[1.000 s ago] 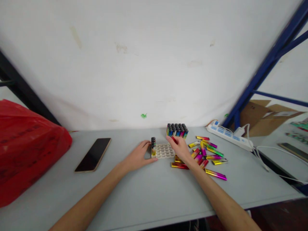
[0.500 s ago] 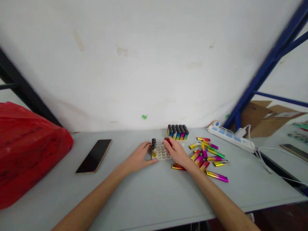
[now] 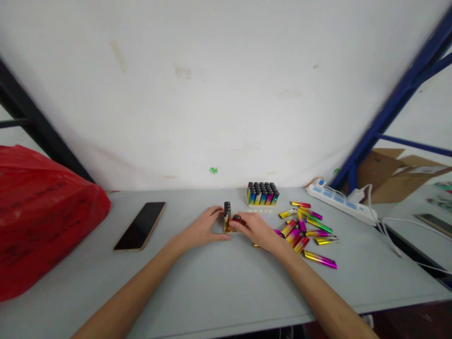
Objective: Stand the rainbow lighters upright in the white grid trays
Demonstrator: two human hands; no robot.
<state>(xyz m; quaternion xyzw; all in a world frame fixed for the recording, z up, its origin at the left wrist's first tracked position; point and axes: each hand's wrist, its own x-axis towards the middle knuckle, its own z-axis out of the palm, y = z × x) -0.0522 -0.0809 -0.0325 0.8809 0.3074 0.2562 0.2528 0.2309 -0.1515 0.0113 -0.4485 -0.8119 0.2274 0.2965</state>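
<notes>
A short row of upright lighters [image 3: 227, 214] with dark tops stands between my hands, at the left end of a pale tray with round holes that my right hand now mostly covers. My left hand [image 3: 202, 230] is at the row's left side, its thumb and fingers spread apart around that end. Pinched in my right hand [image 3: 254, 230] is a lighter [image 3: 237, 218] with a dark red top, held upright close against the row's right side. Its lower part is hidden by the fingers.
A filled block of upright lighters [image 3: 262, 194] stands near the wall. Loose shiny lighters [image 3: 300, 230] lie right of my right hand. A phone [image 3: 140, 227] and a red bag [image 3: 45, 221] are on the left; a power strip [image 3: 341, 202] and cables lie back right.
My right hand has moved left and slightly nearer with the lighter, from the tray's holes to beside the standing row. My left hand remains at the row's left end.
</notes>
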